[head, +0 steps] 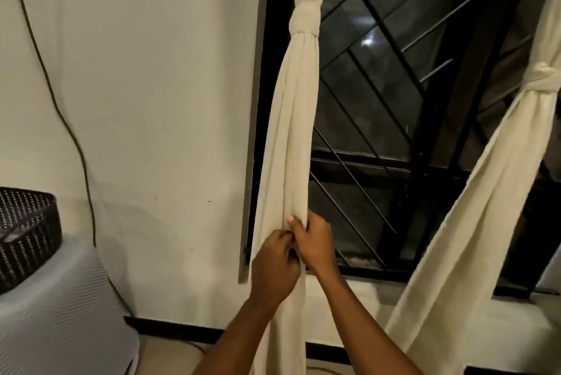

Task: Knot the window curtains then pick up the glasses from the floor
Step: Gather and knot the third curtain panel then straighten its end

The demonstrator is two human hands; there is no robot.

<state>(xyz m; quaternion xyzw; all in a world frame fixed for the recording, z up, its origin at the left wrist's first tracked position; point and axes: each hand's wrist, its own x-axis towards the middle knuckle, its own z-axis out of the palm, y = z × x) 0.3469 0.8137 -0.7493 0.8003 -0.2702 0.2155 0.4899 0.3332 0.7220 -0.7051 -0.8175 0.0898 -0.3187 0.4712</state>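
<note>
A cream curtain [293, 119] hangs in front of the window's left edge, with a tight knot [304, 18] high up. Below the knot the cloth falls in long folds. My left hand [274, 265] grips these folds at about sill height. My right hand [314, 242] pinches the same folds just above it, its thumb lying up along the cloth. The two hands touch. A second cream curtain [473, 210] slants down at the right and has its own knot [542, 78]. No glasses are in view.
The dark window [394, 119] has black metal bars and a pale sill below. A black woven basket [25, 232] stands on a white ribbed unit [60, 314] at the lower left. A dark cable [65, 122] runs down the white wall.
</note>
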